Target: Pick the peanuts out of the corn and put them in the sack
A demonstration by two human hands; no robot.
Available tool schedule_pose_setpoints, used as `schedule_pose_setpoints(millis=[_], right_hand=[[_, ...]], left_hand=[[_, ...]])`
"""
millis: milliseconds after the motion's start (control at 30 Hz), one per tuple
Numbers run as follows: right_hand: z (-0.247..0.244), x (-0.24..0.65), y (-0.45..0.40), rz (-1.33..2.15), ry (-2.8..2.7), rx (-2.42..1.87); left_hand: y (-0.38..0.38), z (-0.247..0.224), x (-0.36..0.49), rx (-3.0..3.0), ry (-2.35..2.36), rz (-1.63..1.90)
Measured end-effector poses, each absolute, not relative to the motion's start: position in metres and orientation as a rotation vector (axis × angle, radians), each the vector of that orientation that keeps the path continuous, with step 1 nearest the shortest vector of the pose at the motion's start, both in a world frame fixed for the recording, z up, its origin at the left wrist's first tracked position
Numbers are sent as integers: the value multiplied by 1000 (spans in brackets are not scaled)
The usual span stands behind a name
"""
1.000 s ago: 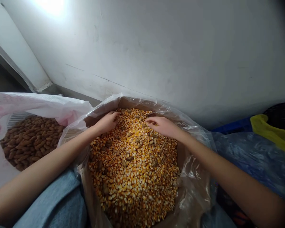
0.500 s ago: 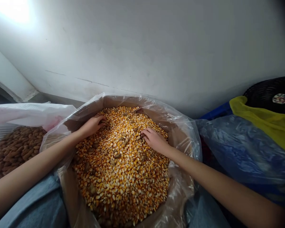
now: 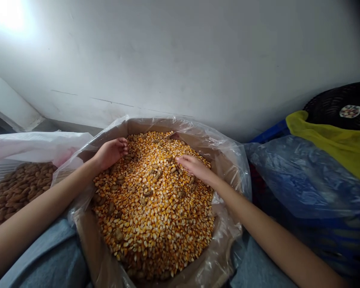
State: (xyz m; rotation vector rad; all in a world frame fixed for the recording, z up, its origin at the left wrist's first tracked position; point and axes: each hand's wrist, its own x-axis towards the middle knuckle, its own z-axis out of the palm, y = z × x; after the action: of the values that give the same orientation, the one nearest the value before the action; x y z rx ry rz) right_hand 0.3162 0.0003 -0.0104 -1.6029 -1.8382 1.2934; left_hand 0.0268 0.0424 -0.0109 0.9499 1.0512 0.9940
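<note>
My left hand is lifted at the far left edge of a heap of yellow-orange dried corn kernels, palm turned up and fingers curled; whether it holds anything is hidden. My right hand lies palm down on the heap, fingers together, with nothing visible in it. Brown peanut-like shelled nuts are scattered among the kernels. The heap fills a cardboard box lined with a clear plastic bag.
An open white sack of brown nuts stands to the left of the box. On the right are a blue plastic bag, a yellow cloth and a round black mesh object. A white wall rises behind.
My left hand has lifted off the kernels and turned palm up. My right hand has slid slightly toward the far side of the heap. The whole view has shifted a little.
</note>
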Motion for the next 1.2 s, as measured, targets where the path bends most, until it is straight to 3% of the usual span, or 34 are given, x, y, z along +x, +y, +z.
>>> schedule_pose_setpoints(millis=[167,333,467,667,767,867,1000,1200], right_hand=[[-11,311,-5,1011,-2225,-1576],[6,312,-2,1480,-1591,-1363],[20,321,3,1786,-1031,-1105],[15,320,4,1928,-1000,-1268],[7,318,1,1788,-1330,-1440],[-2,318,-3,1330,-1909,-1638],[-8,317,-6,938,-2279,-1738],[15,318,-4,1582,-1651,-1440]], left_hand=[[42,-25,22,1952,1355,648],[46,-40,18,2180,1385,407],[47,-37,20,1982,1409,631],[38,-12,32,1007,1034,916],[39,-4,31,703,888,929],[39,-5,29,709,939,918],[31,-4,36,1256,1232,855],[6,-1,65,2210,1330,373]])
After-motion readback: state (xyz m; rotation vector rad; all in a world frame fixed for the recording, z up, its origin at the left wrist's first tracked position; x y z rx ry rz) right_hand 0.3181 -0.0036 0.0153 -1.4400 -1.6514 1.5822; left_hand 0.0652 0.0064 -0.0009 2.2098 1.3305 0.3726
